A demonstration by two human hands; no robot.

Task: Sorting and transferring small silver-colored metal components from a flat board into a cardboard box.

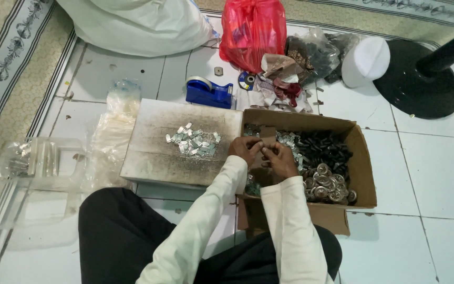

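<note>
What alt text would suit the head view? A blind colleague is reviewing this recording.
A seated person's left hand and right hand meet over the edge of an open brown cardboard box of dark and silvery metal parts. Beside it, a pile of small silvery metal plates lies on a worn grey board on the white tiled floor.

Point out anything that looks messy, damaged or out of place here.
The wooden board is stained dark and scuffed around its pile of small metal pieces. Torn paper scraps lie strewn on the floor tiles behind the cardboard box. Nothing looks spilled.
</note>
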